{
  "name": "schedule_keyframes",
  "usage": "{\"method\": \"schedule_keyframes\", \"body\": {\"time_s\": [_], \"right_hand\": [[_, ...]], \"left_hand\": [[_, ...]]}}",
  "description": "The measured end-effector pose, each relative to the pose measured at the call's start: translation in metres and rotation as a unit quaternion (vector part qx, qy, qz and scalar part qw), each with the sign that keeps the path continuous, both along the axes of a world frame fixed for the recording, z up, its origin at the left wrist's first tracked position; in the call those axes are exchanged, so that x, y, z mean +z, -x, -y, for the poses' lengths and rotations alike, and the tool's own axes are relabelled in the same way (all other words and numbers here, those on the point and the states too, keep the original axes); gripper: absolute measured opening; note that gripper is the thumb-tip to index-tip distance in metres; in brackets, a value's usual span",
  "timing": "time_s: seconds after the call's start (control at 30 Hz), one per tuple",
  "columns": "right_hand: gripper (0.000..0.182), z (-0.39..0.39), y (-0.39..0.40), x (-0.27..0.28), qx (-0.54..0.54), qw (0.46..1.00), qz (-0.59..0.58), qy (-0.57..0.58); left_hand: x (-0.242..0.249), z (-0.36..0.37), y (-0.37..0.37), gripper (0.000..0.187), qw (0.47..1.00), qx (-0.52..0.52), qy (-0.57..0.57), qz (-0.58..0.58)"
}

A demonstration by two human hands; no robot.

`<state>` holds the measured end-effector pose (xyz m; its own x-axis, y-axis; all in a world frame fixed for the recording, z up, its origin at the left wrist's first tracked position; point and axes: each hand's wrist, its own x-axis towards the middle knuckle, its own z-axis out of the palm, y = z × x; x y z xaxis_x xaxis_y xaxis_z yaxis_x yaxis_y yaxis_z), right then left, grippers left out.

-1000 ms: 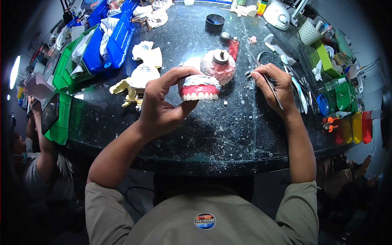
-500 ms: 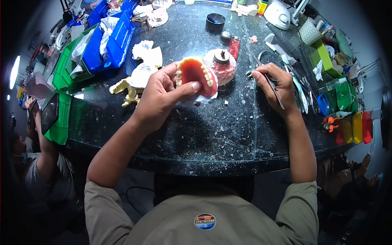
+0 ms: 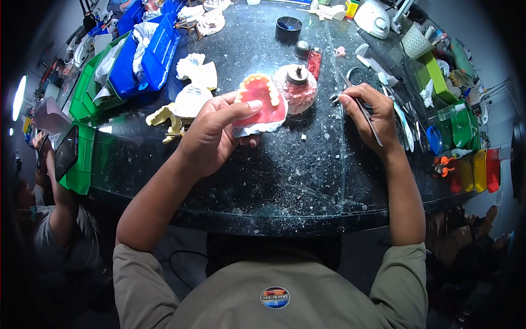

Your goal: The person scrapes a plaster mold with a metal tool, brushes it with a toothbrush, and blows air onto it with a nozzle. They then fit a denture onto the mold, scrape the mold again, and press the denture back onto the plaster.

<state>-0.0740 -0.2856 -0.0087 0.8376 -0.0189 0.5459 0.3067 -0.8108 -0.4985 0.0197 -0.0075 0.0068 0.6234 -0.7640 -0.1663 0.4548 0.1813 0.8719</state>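
Note:
A pink denture model with a row of cream teeth (image 3: 267,113) is held up over the bench, its pale plaster edge toward me. My left hand (image 3: 216,126) grips it from the left, thumb lying on the pink surface and the other fingers beneath. Right of it, my right hand (image 3: 373,112) is closed around a thin metal instrument (image 3: 369,122), whose lower end slants down past the palm. Just behind the model sits a round pink lump with a dark metal top (image 3: 298,93). A red block (image 3: 314,64) lies beside that lump.
White plaster pieces (image 3: 193,98) and a yellowish tooth arch (image 3: 162,115) lie left. Blue bins (image 3: 164,52) and a green bin (image 3: 83,159) line the left side. A black cup (image 3: 288,30) stands behind; tools (image 3: 404,118) lie right. Co-workers sit at both sides.
My left hand has tilted the denture model and moved it slightly left; its thumb now lies farther over the pink surface. My right hand looks unchanged.

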Motion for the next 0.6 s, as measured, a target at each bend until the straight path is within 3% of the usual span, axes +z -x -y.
{"method": "schedule_keyframes", "body": {"time_s": [0.07,0.17,0.27,0.37,0.6], "right_hand": [[0.007,0.001,0.0,0.0,0.002,1.0,0.008,0.011],[0.011,-0.001,0.003,0.003,-0.006,0.997,0.002,-0.071],[0.019,-0.006,0.005,0.008,0.014,0.991,0.088,-0.101],[0.034,-0.019,0.011,0.016,0.061,0.989,0.133,-0.023],[0.058,-0.044,0.02,0.021,0.165,0.977,0.127,0.037]], "left_hand": [[-0.002,-0.002,-0.002,0.038,0.999,-0.013,0.036,-0.016],[-0.009,-0.006,-0.005,0.037,0.99,-0.038,0.119,-0.06],[-0.012,-0.006,-0.001,0.039,0.981,-0.053,0.161,-0.094],[-0.001,0.001,0.009,0.051,0.966,-0.096,0.199,-0.133],[0.001,0.003,0.018,0.065,0.979,-0.128,0.117,-0.105]]}}
